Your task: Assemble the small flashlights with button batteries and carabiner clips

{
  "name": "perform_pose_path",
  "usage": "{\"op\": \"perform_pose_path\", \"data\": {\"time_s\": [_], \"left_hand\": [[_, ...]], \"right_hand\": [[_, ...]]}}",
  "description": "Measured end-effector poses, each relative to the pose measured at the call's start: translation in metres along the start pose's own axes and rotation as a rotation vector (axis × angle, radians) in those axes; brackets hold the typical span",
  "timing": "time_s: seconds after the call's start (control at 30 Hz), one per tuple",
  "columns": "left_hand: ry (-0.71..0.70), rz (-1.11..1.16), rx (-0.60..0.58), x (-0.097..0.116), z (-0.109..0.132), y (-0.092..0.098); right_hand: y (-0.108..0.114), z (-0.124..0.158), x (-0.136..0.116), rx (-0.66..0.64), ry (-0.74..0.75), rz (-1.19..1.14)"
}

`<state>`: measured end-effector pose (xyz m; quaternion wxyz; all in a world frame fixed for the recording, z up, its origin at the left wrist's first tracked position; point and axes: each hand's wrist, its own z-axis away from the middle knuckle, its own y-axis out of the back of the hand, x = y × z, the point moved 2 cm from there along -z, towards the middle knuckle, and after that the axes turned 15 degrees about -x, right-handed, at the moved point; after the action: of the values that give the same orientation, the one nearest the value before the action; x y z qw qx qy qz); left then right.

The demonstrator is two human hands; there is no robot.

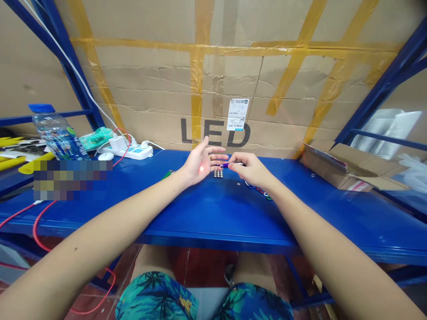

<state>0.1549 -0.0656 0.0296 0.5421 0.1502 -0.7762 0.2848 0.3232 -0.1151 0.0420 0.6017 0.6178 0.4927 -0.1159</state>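
My left hand (199, 164) is raised over the table, palm turned toward the right, fingers spread. A bright red light spot shows on its palm. Pinched in my right hand (248, 168) is a slim purple laser pointer (225, 165), its tip aimed at the left palm. Under the hands, a small block of silver button cells (218, 174) stands on the blue table (213, 209). By the right wrist lies a row of small coloured pieces (258, 190), red, blue and green, partly hidden by the forearm. Some green item (167, 174) shows behind the left wrist.
On the left stand a water bottle (60, 133) and a white power strip (133, 151) with plugs and red cables. An open cardboard box (350, 171) sits at the right. A large taped carton marked LED (160, 98) closes off the back. Blue metal posts frame both sides.
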Motion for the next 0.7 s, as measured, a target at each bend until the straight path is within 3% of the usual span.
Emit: {"op": "perform_pose_path", "data": {"time_s": [0.37,0.57,0.7], "left_hand": [[0.000,-0.021,0.029,-0.001,0.000,-0.001],[0.042,-0.251,0.222,-0.002,-0.001,0.001],[0.041,-0.425,0.214,-0.001,-0.001,0.000]], "right_hand": [[0.001,-0.003,0.007,-0.010,-0.059,0.028],[0.003,-0.005,0.018,0.026,-0.186,0.060],[0.002,-0.004,0.016,-0.051,-0.147,0.060]]}}
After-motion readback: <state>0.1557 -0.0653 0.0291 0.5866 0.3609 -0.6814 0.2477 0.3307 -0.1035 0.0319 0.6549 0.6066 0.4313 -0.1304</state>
